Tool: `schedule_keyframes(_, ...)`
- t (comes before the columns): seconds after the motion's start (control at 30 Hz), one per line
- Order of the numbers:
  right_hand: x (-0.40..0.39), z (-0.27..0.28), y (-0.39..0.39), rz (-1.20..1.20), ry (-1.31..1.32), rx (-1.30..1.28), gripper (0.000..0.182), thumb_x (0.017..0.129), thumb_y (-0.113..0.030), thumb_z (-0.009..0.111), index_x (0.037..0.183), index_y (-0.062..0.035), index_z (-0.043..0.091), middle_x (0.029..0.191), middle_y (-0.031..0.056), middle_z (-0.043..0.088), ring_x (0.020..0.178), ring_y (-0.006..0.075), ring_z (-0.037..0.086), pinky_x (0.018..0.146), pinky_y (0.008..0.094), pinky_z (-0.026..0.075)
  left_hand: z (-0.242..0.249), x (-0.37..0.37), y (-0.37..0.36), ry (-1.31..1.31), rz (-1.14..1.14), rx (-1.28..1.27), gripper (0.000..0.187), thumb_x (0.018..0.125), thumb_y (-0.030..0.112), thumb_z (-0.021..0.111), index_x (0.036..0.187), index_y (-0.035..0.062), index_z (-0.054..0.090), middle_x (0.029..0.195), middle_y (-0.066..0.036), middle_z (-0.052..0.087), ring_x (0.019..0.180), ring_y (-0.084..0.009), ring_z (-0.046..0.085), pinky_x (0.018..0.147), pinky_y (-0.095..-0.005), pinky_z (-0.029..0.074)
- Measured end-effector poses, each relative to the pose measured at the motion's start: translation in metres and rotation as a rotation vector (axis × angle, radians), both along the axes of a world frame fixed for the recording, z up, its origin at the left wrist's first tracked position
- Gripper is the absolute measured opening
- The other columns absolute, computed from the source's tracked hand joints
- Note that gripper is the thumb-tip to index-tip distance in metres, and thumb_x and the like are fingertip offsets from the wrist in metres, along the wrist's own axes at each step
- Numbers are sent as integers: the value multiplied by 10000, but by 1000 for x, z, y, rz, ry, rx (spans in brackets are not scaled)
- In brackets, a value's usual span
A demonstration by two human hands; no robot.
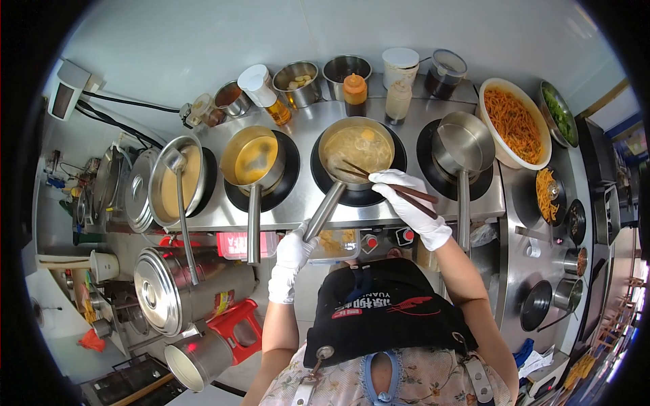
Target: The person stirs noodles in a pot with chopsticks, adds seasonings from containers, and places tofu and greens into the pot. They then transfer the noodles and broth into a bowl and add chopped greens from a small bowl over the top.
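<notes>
My left hand [296,252], in a white glove, is wrapped round the metal handle of a saucepan [330,207]. The pan sits on a black round burner and holds a pale, cloudy liquid [357,147] with a yellowish lump in it. In my gloved right hand [401,194] is a pair of dark chopsticks [416,200]. Their tips reach into the liquid near the pan's front rim. To the left, another saucepan [253,203] holds yellow-orange liquid. On the right burner stands a steel saucepan [463,143] whose handle points toward me.
A wide pot [154,203] with a ladle [181,216] stands at the left. Bottles, jars and steel pots line the back, including an orange-topped squeeze bottle [355,95]. At the right is a white tub [485,111] of shredded orange food. A lidded stockpot [152,291] and red stool [237,331] are below left.
</notes>
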State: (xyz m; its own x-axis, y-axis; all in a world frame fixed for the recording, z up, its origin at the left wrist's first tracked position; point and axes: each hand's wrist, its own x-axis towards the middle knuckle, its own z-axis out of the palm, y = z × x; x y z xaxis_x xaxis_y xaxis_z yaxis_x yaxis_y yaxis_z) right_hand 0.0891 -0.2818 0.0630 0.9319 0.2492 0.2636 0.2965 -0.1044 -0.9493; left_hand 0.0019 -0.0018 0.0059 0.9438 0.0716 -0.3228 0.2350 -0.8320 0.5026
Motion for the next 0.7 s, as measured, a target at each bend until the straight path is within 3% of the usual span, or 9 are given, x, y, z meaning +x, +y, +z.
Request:
schedule_keyframes(0.3,26,-27,-4,-159,3,99,179,849,-51,674,1018,4,689,1021,104,702,953,187,661,879,287,506,-3,0,0,18,13,10,622,782,304,721,1326,66,539,947,-223,668,871,-336,662,793,-393,513)
schedule_keyframes(0.37,19,-11,-11,-208,-21,94,164,849,-43,672,1004,5,694,1009,106,705,939,179,662,863,283,509,-5,-1,1,17,14,8,619,783,304,721,1325,65,540,950,-223,667,872,-337,661,793,-393,513)
schedule_keyframes(0.43,15,3,-19,-255,-76,31,152,850,-43,672,993,3,696,1000,109,705,934,181,661,850,285,510,-9,-2,3,-52,-29,29,630,798,300,729,1334,39,524,843,-205,676,769,-316,674,706,-372,513)
schedule_keyframes(0.7,-5,8,-31,-235,-14,-43,136,855,-60,673,972,10,688,975,111,699,909,198,663,830,296,507,-5,-1,2,-60,-31,28,635,801,340,719,1334,54,527,863,-213,673,793,-326,672,723,-387,514)
